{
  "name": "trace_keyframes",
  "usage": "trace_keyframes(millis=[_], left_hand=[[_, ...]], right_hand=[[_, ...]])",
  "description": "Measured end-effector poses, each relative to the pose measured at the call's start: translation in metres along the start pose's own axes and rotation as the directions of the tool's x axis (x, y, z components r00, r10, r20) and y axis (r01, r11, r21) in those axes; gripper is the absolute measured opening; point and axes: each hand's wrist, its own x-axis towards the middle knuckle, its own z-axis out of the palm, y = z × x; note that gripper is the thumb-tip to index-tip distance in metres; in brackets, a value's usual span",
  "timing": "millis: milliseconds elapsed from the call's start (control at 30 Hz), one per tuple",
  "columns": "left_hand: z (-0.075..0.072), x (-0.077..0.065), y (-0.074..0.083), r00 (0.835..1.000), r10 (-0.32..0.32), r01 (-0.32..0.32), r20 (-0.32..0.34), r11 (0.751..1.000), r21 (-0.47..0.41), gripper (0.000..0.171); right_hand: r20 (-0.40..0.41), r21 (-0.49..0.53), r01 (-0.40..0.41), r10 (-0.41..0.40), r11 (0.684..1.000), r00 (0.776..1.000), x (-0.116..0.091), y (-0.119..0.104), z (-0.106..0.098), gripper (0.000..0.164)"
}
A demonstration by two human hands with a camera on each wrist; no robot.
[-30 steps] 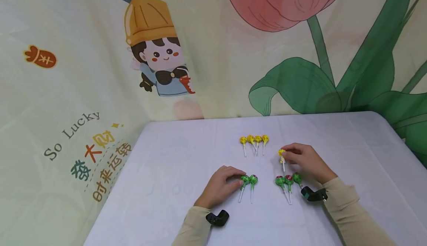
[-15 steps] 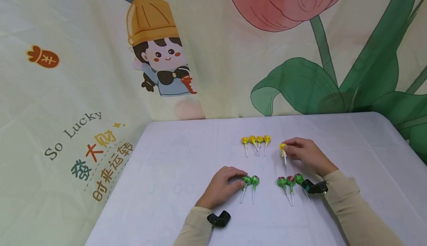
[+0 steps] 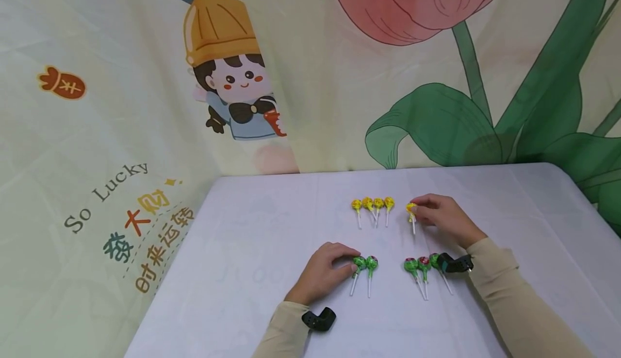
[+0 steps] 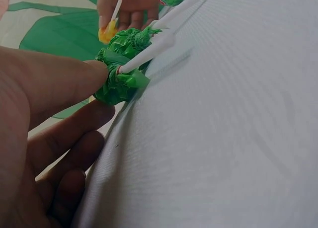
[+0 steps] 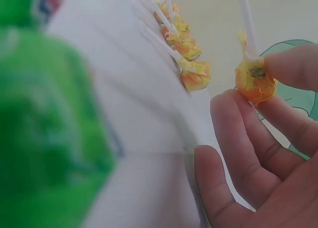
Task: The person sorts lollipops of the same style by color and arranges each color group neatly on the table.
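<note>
Beside the yellow lollipop row (image 3: 378, 203), the right hand (image 3: 447, 220) pinches one yellow lollipop (image 5: 255, 83); the left hand (image 3: 321, 273) pinches one green lollipop (image 4: 117, 91).

Yellow lollipop (image 3: 409, 207): round wrapped head, white stick pointing nearward; head pinched by right hand (image 3: 448, 220), raised above bench (image 3: 252, 272), right of four yellow lollipops (image 3: 378, 203). Green lollipop (image 3: 360, 262): crinkled wrapper, white stick; pinched by left hand (image 3: 322, 273), second green lollipop (image 3: 372, 262) just beside, three green lollipops (image 3: 424, 262) farther right.
</note>
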Motion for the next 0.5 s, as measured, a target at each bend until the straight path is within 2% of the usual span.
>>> trace_keyframes(millis=[500], left_hand=[[0.001, 0.001, 0.000, 1.000, -0.027, 0.027, 0.007, 1.000, 0.007, 0.027]], right_hand=[[-0.011, -0.049, -0.025, 0.024, 0.999, 1.000, 0.015, -0.002, -0.010, 0.046]])
